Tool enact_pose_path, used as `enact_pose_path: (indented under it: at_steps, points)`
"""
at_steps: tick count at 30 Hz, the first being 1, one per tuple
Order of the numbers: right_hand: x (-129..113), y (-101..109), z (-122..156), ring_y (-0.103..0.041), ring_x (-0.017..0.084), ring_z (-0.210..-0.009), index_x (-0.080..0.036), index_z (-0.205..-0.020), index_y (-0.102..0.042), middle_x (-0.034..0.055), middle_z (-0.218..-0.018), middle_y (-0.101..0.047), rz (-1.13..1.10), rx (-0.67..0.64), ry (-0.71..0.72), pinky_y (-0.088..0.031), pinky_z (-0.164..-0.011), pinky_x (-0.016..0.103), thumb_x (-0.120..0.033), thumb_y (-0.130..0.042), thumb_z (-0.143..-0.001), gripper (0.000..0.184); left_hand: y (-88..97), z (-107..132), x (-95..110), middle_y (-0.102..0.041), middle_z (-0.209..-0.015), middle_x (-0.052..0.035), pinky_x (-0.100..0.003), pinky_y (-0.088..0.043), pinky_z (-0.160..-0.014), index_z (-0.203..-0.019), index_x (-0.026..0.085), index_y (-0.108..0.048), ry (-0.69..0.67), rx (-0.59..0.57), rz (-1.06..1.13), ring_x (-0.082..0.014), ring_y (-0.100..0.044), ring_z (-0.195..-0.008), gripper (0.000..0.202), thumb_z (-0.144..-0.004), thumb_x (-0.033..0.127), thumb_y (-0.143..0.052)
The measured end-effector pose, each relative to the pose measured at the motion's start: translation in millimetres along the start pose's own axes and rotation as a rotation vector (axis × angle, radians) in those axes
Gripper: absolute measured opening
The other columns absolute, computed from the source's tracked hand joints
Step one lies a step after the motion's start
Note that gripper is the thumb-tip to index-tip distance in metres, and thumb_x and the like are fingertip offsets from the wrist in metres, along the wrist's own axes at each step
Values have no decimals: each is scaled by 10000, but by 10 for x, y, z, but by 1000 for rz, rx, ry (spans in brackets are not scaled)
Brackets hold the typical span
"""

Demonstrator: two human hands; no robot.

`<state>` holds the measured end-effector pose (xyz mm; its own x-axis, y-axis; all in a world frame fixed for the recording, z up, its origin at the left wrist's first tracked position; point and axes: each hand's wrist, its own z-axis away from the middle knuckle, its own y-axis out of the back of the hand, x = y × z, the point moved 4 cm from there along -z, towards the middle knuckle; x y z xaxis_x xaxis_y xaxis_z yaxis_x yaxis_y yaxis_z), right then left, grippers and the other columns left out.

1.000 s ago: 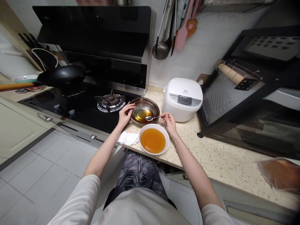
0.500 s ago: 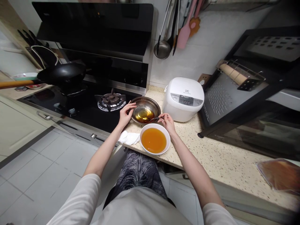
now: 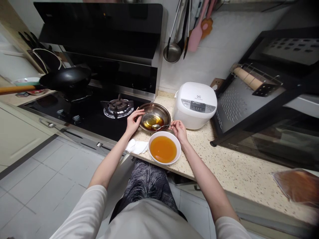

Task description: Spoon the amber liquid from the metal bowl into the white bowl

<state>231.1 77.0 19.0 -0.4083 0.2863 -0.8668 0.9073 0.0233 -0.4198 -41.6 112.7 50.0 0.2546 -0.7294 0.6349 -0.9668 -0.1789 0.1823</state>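
My left hand (image 3: pixel 133 122) is at the left rim of a stainless steel bowl (image 3: pixel 162 109), fingers over the edge, gripping it. A shallow pool of yellow-amber liquid (image 3: pixel 151 121) lies in this bowl. My right hand (image 3: pixel 179 131) pinches the handle of a metal spoon (image 3: pixel 157 126). The spoon's bowl is over the near part of the liquid, inside the steel bowl. Just in front stands a white bowl (image 3: pixel 178 153) holding orange-brown liquid (image 3: pixel 163 149), close to the counter's front edge. A crumpled white tissue (image 3: pixel 137 146) lies to its left.
A white rice cooker (image 3: pixel 195 106) stands right behind my right hand. The gas hob (image 3: pixel 97 114) lies to the left, with a black wok (image 3: pixel 66 78) on its far burner. Utensils hang on the wall. A bagged brown item (image 3: pixel 296 184) rests on the counter (image 3: pixel 236 172) at the right.
The spoon's bowl has come up slightly and now shows silver, where it looked covered in amber liquid before. Both hands stay nearly in place.
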Motion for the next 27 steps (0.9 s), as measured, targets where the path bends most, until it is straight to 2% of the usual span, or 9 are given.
enact_pose_path:
  at_steps: [6, 13, 27]
  points:
    - [-39, -16, 8, -577, 104, -628, -218, -748, -532, -17, -764, -575, 14, -26, 28, -510, -628, 248, -606, -701, -832, 431, 3, 3, -14, -729, -1216, -75, -502, -442, -1170, -1009, 214, -760, 19, -1, -13, -253, -636, -1258, 184, -949, 244, -589]
    - [-127, -46, 39, -574, 106, -640, -221, -748, -538, -15, -774, -578, -29, -16, 28, -511, -648, 249, -580, -710, -839, 409, 1, 6, -47, -725, -1231, -64, -512, -409, -1206, -1019, 219, -757, 16, -3, -12, -241, -631, -1268, 190, -952, 249, -582]
    - [-481, -28, 78, -509, 128, -645, -222, -742, -530, -3, -755, -515, -100, 1, 89, -530, -663, 274, -464, -703, -886, 330, 10, 8, -45, -726, -1231, -68, -517, -395, -1217, -1026, 220, -755, 10, -4, -11, -237, -632, -1268, 186, -952, 249, -586]
